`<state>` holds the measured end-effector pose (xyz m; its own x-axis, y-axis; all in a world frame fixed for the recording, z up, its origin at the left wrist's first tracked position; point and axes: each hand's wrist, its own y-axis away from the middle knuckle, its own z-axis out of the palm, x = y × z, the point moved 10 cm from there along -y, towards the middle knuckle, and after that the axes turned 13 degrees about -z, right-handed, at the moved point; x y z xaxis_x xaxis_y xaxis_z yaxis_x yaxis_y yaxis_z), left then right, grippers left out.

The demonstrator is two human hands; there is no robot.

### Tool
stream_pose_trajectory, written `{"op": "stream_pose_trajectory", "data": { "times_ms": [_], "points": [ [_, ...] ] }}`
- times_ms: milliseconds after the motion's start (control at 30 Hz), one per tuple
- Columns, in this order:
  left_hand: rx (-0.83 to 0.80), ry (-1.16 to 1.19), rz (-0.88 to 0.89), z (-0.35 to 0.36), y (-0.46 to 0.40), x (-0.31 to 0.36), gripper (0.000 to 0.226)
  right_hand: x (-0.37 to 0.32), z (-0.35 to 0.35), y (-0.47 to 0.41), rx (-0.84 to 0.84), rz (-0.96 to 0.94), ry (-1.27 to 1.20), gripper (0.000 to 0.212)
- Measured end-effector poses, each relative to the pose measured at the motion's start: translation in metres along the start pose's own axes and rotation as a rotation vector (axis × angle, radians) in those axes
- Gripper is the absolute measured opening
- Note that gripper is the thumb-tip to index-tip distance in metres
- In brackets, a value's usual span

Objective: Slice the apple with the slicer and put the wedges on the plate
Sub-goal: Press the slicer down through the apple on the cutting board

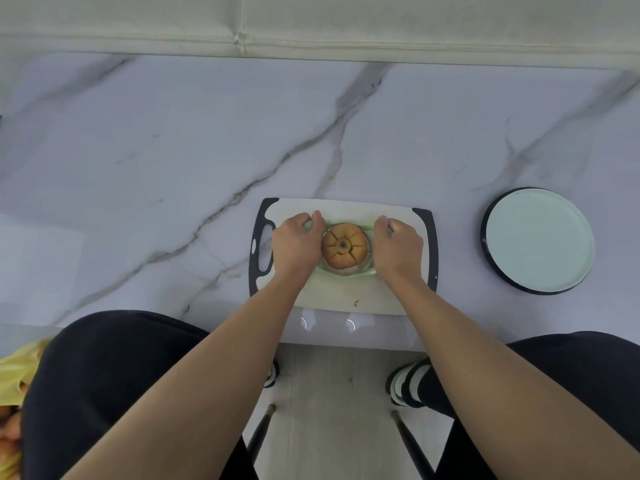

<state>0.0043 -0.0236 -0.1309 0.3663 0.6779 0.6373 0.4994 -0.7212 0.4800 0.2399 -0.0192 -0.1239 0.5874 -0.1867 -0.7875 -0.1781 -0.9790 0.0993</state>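
Observation:
A yellow-brown apple [344, 245] stands on the white cutting board [349, 292] with a pale green slicer [346, 273] pushed down around it. The slicer's blades have cut into the fruit, and radial cuts show on its top. My left hand [298, 242] grips the slicer's left handle. My right hand [398, 247] grips the right handle. Both handles are mostly hidden under my fingers. A pale round plate [538, 240] with a dark rim lies to the right of the board with nothing on it.
The board has black grip ends and lies near the front edge of a marble table [173, 150]. A cream cushioned seat runs along the far side. A yellow bag [14, 372] shows at the lower left beside my knee.

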Motion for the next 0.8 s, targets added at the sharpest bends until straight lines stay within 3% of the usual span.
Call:
{"op": "stream_pose_trajectory", "data": {
  "times_ms": [800],
  "points": [
    [-0.014, 0.007, -0.018, 0.0035, -0.0063, -0.0052, 0.047, 0.0009, 0.0047, -0.0018, -0.018, 0.016, 0.061, 0.052]
  ]
}}
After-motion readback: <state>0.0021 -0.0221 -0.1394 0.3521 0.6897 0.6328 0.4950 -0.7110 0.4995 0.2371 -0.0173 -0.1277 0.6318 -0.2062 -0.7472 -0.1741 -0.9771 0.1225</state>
